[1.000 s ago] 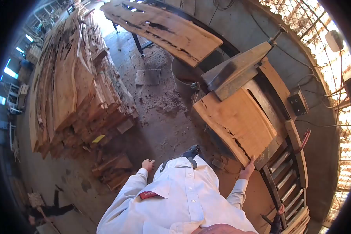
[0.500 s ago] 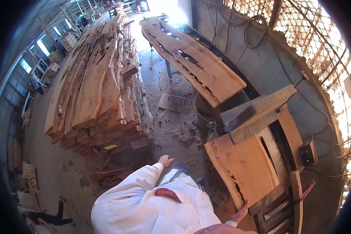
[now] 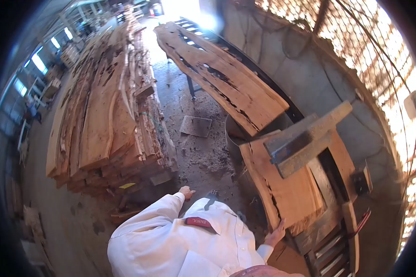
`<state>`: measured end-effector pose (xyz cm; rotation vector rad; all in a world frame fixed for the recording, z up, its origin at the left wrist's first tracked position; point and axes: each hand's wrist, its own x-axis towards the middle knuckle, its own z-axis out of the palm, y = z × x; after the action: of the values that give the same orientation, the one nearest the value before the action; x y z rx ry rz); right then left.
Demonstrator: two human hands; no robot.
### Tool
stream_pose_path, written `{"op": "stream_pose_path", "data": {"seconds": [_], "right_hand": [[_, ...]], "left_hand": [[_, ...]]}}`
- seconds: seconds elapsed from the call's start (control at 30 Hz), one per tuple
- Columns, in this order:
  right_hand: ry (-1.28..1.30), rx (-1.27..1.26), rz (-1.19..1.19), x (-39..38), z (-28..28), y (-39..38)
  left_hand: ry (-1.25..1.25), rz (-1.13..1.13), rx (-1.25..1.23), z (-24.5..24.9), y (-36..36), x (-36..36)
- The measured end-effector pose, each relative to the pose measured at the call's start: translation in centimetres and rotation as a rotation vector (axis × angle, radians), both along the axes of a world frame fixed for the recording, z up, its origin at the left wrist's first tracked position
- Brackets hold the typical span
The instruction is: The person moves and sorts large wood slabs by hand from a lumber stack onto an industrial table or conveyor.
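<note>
My right hand (image 3: pixel 275 234) is at the near left corner of a wooden slab (image 3: pixel 286 196), with its fingers closed on the edge. The slab lies on the machine bed under a slanting metal beam (image 3: pixel 312 141), and a dark crack runs along its left side. My left hand (image 3: pixel 186 192) hangs over the floor in front of my body, with nothing visible in it and its fingers loosely apart. Beyond the beam, a longer live-edge slab (image 3: pixel 226 78) with dark holes rests on a raised support.
A tall stack of rough boards (image 3: pixel 101 106) stands to the left. Sawdust and a flat square plate (image 3: pixel 196 126) lie on the floor between stack and machine. Metal rollers (image 3: pixel 330 249) sit at the near right, beside a wall with mesh (image 3: pixel 356 51) above.
The near slab has slid forward under the beam, and my right hand has moved forward with it. My left hand has shifted slightly left in view. The camera has turned a little.
</note>
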<state>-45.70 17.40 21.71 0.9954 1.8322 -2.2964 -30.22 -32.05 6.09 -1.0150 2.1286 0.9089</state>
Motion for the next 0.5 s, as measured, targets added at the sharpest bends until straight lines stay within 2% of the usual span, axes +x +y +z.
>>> {"op": "stream_pose_path", "data": {"seconds": [0.1, 0.17, 0.2, 0.27, 0.37, 0.43, 0.47, 0.5], "right_hand": [[0.053, -0.032, -0.085, 0.1, 1.7, -1.3], [0.149, -0.039, -0.173, 0.0, 0.1, 0.2], [0.160, -0.044, -0.163, 0.1, 2.6, 0.3], [0.173, -0.034, -0.238, 0.3, 2.2, 3.2], [0.151, 0.020, -0.271, 2.1, 3.6, 8.5], [0.115, 0.072, -0.265, 3.2, 4.1, 12.4], [0.120, 0.043, -0.261, 4.0, 4.8, 14.2], [0.123, 0.040, -0.269, 4.8, 5.4, 15.9]], "left_hand": [[0.236, -0.139, -0.288, 0.0, -0.7, -1.3], [0.223, 0.101, 0.036, -2.4, -2.2, -2.8], [0.237, 0.198, 0.135, -1.6, -2.0, -3.7], [0.285, 0.354, 0.294, 0.1, -1.3, -5.0], [0.272, 0.328, 0.313, -1.2, -0.9, -5.0], [0.269, 0.405, 0.360, -2.4, -0.3, -3.9], [0.250, 0.377, 0.336, -2.4, 0.2, -3.1], [0.232, 0.244, 0.236, -2.5, 0.6, -2.4]]}}
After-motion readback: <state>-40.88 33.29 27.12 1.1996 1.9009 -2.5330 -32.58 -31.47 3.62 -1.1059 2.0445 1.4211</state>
